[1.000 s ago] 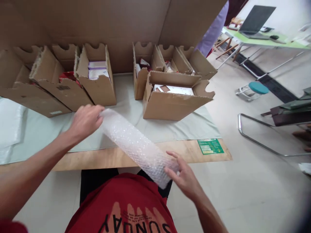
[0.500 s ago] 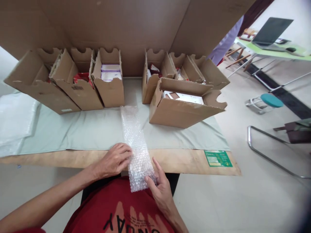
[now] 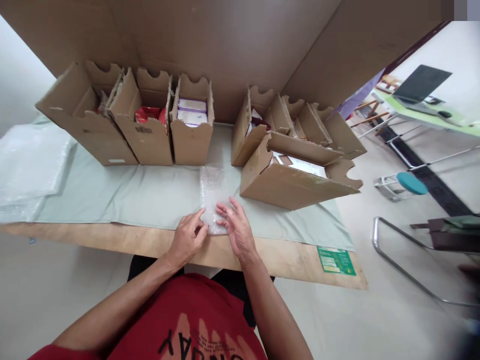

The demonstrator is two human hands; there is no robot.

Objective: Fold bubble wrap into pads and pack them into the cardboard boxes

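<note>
Gently take clear, narrow bubble-wrap strip (image 3: 212, 191) by long edges — likely light, soft, crushable. Lies between bare left hand (image 3: 187, 236), pinch unclear, and bare right hand (image 3: 239, 230), fingers apart.

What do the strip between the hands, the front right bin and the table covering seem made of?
Strip: clear, shiny plastic bubble wrap, by its glinting bumps. Bin: matt corrugated cardboard, by its brown, rough edges. Covering: probably dull cloth, from its soft creases; weave unclear.
</note>
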